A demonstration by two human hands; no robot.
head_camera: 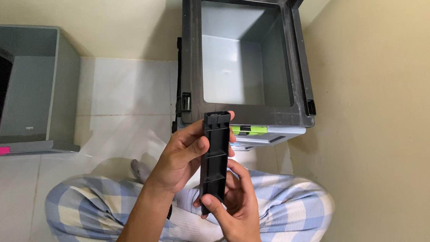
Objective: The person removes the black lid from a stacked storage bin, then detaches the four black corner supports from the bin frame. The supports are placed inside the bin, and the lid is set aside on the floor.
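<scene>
Two hands (207,181) around black bar (215,157)

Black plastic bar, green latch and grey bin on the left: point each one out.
Black plastic bar (214,157): head view, on its ribbed middle.
Green latch (251,130): head view, on its front face.
Grey bin (53,83): head view, on its right outer wall.

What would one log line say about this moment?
left hand: grips black plastic bar upper part | right hand: holds its lower end | bar: upright | grey bin: open, behind
</scene>
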